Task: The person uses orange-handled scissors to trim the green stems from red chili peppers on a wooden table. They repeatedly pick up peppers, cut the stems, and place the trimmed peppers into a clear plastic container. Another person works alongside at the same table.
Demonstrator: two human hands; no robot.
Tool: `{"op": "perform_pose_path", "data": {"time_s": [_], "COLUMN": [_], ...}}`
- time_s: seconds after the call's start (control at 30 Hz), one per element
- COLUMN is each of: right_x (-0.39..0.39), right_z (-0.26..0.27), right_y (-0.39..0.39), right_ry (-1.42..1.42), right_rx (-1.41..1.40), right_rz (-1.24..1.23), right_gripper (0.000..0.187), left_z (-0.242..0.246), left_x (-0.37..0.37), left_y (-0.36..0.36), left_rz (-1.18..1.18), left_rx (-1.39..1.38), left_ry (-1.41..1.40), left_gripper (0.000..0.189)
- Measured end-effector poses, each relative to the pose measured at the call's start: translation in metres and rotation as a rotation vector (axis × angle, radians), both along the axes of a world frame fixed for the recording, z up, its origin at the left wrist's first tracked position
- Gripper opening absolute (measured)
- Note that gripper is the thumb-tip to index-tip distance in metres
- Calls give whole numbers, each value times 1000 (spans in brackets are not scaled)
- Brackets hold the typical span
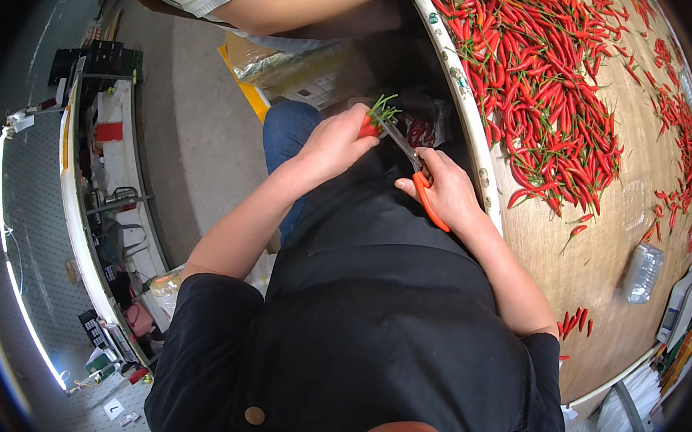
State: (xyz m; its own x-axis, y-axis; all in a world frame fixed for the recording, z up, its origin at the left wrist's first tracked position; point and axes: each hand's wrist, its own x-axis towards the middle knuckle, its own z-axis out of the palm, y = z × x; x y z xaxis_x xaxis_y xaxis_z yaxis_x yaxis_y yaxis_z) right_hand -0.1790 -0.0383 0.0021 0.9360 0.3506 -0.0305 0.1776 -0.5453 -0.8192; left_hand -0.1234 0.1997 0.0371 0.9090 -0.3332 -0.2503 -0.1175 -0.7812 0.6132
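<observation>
My left hand (340, 138) holds a small bunch of red chili peppers (370, 127) with their green stems pointing up and to the right. In my right hand (449, 187) is a pair of scissors (428, 201) with orange handles, its blades reaching among the green stems. Whether the blades are parted cannot be told. Both hands are above my lap, left of the table edge. A large heap of red chili peppers with green stems (546, 109) lies on the wooden table (536, 253) to the right.
A co-worker's forearm (330, 4) reaches in at the top, its hand at the table's rim (460, 85). A clear plastic container (644, 274) and several loose chilies (576, 322) lie on the table. A cardboard box (308, 72) stands beyond my knee.
</observation>
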Motion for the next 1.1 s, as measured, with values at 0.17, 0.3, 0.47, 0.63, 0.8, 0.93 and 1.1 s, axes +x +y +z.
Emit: {"op": "perform_pose_path", "data": {"time_s": [0.17,0.3,0.47,0.63,0.8,0.93,1.1], "right_x": [2,2,2,5,7,8,8], "right_z": [-2,-2,-3,-3,-3,-3,-4], "right_y": [0,3,5,4,3,1,0], "right_ry": [-29,-20,53,208,224,275,290], "right_rx": [7,13,5,94,97,142,264], "right_rz": [2,-5,-30,-96,-38,18,84], "right_gripper": [51,46,48,48,49,49,49], "left_z": [-3,-5,-7,-6,-6,1,6], "left_x": [6,11,14,18,21,22,15], "left_y": [5,9,10,16,23,27,19], "left_rz": [-41,-66,-63,-11,33,53,-56], "left_rx": [-8,7,36,-12,-116,-199,-344], "left_ry": [50,43,17,9,22,53,251], "left_gripper": [34,33,33,32,31,32,31]}}
